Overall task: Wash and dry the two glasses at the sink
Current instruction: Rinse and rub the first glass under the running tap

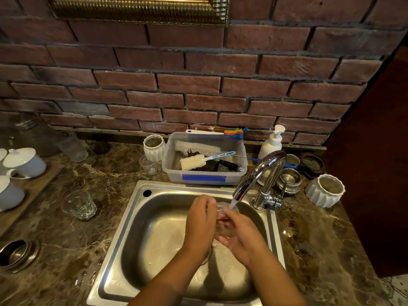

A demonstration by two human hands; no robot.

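Over the steel sink [141, 219], my left hand [199, 226] and my right hand [240, 235] both grip one clear glass [223, 219] between them. Water runs from the chrome tap [256, 175] onto the glass and my fingers. Most of that glass is hidden by my hands. A second clear glass [79, 205] stands upright on the marble counter, left of the sink, apart from both hands.
A plastic tub [204, 173] of brushes sits behind the sink, with a soap pump bottle [271, 142] to its right. White ribbed cups [325, 191] and steel bowls [289, 180] stand right of the tap. White lidded cups [24, 162] on a wooden tray are at the left.
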